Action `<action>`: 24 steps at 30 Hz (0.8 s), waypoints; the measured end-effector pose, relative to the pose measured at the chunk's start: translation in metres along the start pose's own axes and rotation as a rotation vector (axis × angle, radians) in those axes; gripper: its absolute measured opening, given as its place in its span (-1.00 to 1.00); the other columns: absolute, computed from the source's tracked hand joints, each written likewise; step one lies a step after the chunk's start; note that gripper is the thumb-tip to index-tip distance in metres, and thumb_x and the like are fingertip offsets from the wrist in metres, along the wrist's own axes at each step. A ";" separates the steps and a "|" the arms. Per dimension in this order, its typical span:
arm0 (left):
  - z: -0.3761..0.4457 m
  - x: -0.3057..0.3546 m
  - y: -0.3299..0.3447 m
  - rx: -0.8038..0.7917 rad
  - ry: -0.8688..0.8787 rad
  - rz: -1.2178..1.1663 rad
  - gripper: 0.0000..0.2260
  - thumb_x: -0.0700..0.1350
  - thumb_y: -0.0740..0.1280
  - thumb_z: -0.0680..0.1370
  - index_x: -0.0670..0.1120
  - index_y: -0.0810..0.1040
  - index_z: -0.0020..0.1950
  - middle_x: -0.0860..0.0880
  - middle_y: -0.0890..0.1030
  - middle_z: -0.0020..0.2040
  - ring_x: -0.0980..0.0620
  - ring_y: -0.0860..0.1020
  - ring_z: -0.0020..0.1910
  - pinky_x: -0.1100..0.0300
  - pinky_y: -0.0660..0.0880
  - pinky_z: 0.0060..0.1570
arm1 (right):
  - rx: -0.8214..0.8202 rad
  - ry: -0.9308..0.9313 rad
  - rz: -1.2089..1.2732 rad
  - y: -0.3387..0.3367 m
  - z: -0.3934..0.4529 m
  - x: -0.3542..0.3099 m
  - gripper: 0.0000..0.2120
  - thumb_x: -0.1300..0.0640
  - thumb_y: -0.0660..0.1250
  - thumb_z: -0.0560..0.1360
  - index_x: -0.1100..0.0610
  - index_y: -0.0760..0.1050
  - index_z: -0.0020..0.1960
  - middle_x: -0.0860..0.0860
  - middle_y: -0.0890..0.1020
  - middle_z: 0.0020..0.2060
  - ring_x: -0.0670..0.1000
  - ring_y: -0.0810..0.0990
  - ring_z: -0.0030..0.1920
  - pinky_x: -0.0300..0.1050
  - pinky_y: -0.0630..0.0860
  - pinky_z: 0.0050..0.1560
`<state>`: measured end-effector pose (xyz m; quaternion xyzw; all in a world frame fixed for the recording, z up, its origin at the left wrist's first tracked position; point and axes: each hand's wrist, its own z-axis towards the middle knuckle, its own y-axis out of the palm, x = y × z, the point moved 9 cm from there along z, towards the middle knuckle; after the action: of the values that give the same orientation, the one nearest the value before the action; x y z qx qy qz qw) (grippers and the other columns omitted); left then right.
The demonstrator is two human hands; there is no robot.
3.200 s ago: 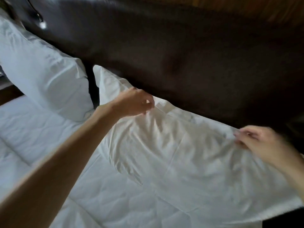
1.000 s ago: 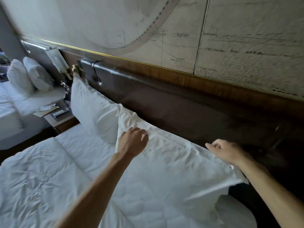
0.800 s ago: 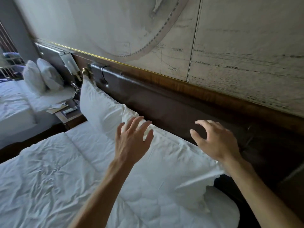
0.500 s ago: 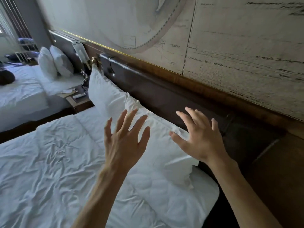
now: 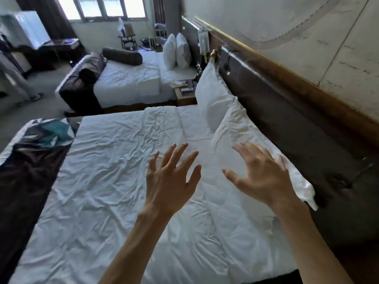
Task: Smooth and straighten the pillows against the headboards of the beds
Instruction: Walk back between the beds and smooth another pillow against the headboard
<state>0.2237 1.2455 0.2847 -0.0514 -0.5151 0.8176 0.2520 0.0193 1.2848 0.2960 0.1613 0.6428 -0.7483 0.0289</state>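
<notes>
1. Both hands raised over the near bed, holding nothing: left hand (image 5: 171, 181) with fingers spread wide, right hand (image 5: 260, 177) likewise splayed, palms toward the headboard (image 5: 287, 111).
2. Near pillow (image 5: 242, 132) lies slumped and creased, its long edge against the headboard; right hand hovers in front of its lower half. Contact cannot be told.
3. Far pillow (image 5: 213, 99) stands more upright, just beyond the near one along the headboard.
4. Second bed's two pillows (image 5: 177, 51) stand upright against their own headboard, well apart from this one.
5. Judgement: pillows are soft, light, loosely cased; fabric will bunch. Best hold is the two top corners, lift and shake, then stroke flat with open palms.
</notes>
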 end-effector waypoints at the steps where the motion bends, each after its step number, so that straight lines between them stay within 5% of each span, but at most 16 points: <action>1: -0.008 -0.009 -0.008 0.023 -0.029 0.027 -0.62 0.19 0.14 0.63 0.16 0.56 0.38 0.05 0.48 0.50 -0.02 0.41 0.50 -0.18 0.32 0.44 | 0.002 -0.042 0.007 0.002 0.002 -0.012 -0.33 -0.43 0.16 0.43 -0.23 0.23 0.48 -0.16 0.29 0.54 -0.03 0.22 0.55 0.40 0.19 0.46; 24: -0.312 -0.259 -0.214 0.221 -0.832 0.476 -0.64 0.16 0.15 0.63 0.19 0.51 0.38 0.06 0.45 0.52 0.01 0.37 0.52 -0.26 0.31 0.43 | -0.242 -1.018 0.102 0.103 -0.123 -0.435 -0.30 -0.45 0.14 0.46 -0.27 0.15 0.53 -0.23 0.25 0.56 -0.12 0.15 0.58 0.25 0.18 0.52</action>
<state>0.6324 1.4537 0.2803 0.1903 -0.4561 0.8535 -0.1651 0.4820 1.3151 0.3045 -0.1962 0.6203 -0.6502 0.3925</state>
